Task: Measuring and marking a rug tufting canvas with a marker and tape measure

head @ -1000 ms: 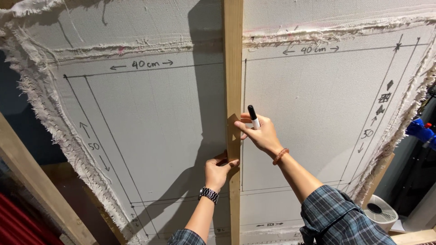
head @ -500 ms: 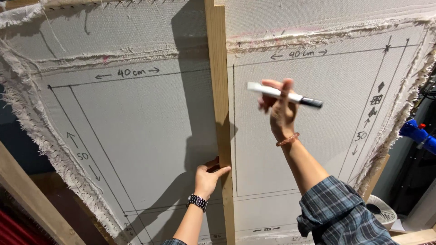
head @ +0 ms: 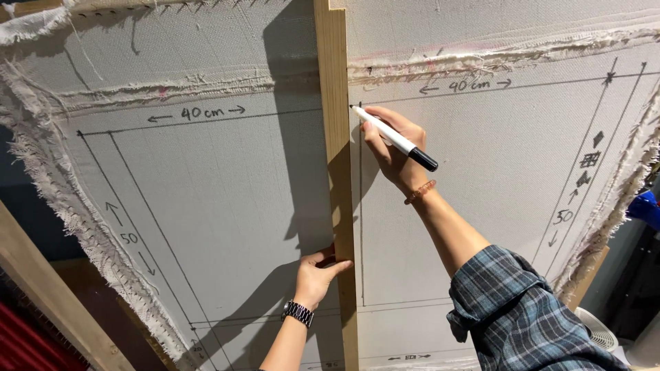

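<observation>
Bracing the wooden strip (head: 335,158) flat on the stretched canvas (head: 206,192), the left hand (head: 317,271) pinched its lower end; right hand (head: 393,148) gripped a marker (head: 393,137), tip at the line's top corner. Looked like ruling time, next stroke needed that strip dead steady

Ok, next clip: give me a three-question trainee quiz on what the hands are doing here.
1. True or false: the right hand holds the marker with its tip at the upper end of a drawn vertical line.
2. What does the left hand touch? A) the frayed fabric edge B) the upright wooden strip C) the marker
3. Fill in: the grey canvas bears ruled lines and ____ showing measurements.

Key: 1 true; 2 B; 3 arrows
</observation>
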